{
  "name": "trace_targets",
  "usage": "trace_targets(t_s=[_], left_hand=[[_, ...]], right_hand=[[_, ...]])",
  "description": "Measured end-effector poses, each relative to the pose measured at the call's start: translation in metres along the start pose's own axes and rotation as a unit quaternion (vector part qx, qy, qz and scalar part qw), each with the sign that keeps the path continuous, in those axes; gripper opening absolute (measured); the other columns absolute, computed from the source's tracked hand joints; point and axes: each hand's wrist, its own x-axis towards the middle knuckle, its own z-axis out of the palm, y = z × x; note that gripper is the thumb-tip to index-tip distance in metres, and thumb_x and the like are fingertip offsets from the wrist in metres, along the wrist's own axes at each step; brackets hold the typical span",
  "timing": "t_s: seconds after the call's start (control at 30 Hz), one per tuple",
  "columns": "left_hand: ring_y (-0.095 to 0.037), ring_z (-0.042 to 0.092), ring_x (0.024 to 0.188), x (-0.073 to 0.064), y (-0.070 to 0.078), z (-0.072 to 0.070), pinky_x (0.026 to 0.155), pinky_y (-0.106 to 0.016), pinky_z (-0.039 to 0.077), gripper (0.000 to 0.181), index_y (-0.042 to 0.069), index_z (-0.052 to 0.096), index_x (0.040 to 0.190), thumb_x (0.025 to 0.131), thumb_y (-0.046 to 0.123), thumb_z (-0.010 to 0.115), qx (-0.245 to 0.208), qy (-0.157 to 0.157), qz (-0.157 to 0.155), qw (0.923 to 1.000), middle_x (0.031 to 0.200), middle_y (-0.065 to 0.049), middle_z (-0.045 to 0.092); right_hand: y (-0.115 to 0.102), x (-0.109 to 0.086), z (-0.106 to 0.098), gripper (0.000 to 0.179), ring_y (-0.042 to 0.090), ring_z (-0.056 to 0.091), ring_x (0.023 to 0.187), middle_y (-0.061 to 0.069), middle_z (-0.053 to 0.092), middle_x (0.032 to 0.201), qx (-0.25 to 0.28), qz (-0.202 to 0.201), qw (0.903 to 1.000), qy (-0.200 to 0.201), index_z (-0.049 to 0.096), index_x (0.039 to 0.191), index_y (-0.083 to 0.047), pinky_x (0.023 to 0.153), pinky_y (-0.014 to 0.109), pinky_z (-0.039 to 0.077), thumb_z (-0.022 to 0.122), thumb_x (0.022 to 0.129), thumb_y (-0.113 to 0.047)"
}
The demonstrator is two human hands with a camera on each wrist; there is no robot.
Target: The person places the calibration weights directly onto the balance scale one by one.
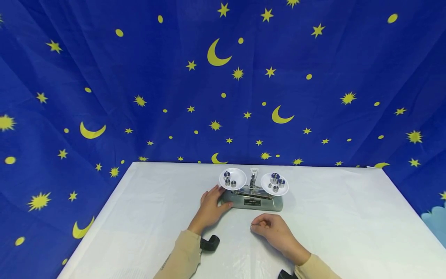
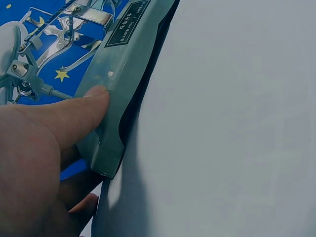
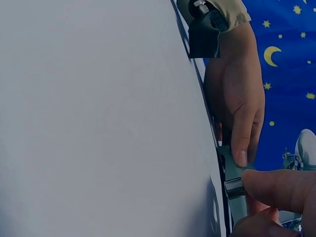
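A balance scale with a grey-green base stands on the table. My left hand holds the left end of that base, with its thumb on the top face and the other fingers around the end, partly hidden. Three metal weights sit on the left white pan. Several more weights of different sizes are on the right pan. In front of the base, my right hand pinches a small shiny metal weight between thumb and fingertips.
The white-covered table reaches out on both sides of the scale. Behind it hangs a blue curtain with yellow stars and moons. A black wrist mount is by the left sleeve.
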Motion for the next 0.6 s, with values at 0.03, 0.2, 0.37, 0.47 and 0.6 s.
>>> trace_targets(t_s=[0.03, 0.2, 0.37, 0.47, 0.6], left_hand=[[-0.041, 0.036, 0.143, 0.0002, -0.0003, 0.0002, 0.116, -0.066, 0.013, 0.058, -0.003, 0.056, 0.139, 0.092, 0.027, 0.072, 0.000, 0.000, 0.001, 1.0000, 0.146, -0.022, 0.052], [-0.041, 0.036, 0.143, 0.0006, -0.0016, 0.0010, 0.115, -0.067, 0.013, 0.057, -0.002, 0.056, 0.139, 0.092, 0.027, 0.072, 0.002, 0.001, 0.004, 1.0000, 0.146, -0.022, 0.052], [-0.041, 0.036, 0.143, 0.0003, -0.0019, 0.0013, 0.116, -0.066, 0.013, 0.058, -0.002, 0.055, 0.140, 0.092, 0.028, 0.072, 0.002, -0.001, 0.001, 1.0000, 0.146, -0.022, 0.051], [-0.040, 0.036, 0.143, 0.0002, -0.0018, 0.0013, 0.116, -0.066, 0.013, 0.059, -0.002, 0.055, 0.140, 0.092, 0.029, 0.072, 0.003, 0.000, 0.001, 1.0000, 0.146, -0.022, 0.052], [-0.041, 0.036, 0.143, 0.0002, -0.0015, 0.0013, 0.116, -0.066, 0.013, 0.059, -0.002, 0.055, 0.139, 0.092, 0.029, 0.072, 0.002, 0.000, 0.001, 1.0000, 0.146, -0.022, 0.052]], right_hand=[[0.0001, -0.0002, -0.0001, 0.015, 0.007, 0.045, 0.060, -0.002, 0.055, 0.070, 0.000, 0.000, 1.0000, 0.000, 0.073, 0.094, 0.000, 0.055, 0.019, 0.038, 0.077, 0.082, -0.008], [-0.0010, -0.0008, -0.0011, 0.015, 0.007, 0.045, 0.060, -0.001, 0.055, 0.071, 0.002, -0.001, 1.0000, -0.004, 0.072, 0.093, -0.001, 0.055, 0.018, 0.038, 0.078, 0.082, -0.009], [-0.0031, -0.0012, -0.0015, 0.014, 0.007, 0.045, 0.061, -0.001, 0.055, 0.070, 0.005, -0.002, 1.0000, -0.005, 0.072, 0.092, -0.001, 0.054, 0.018, 0.038, 0.078, 0.082, -0.009], [-0.0052, -0.0020, -0.0018, 0.015, 0.007, 0.045, 0.060, -0.001, 0.055, 0.070, 0.007, -0.007, 0.9999, -0.003, 0.072, 0.093, -0.001, 0.053, 0.018, 0.039, 0.078, 0.081, -0.008], [-0.0071, -0.0025, -0.0030, 0.014, 0.006, 0.045, 0.059, -0.002, 0.053, 0.069, 0.008, -0.018, 0.9998, -0.002, 0.072, 0.092, 0.000, 0.052, 0.018, 0.038, 0.077, 0.081, -0.007]])
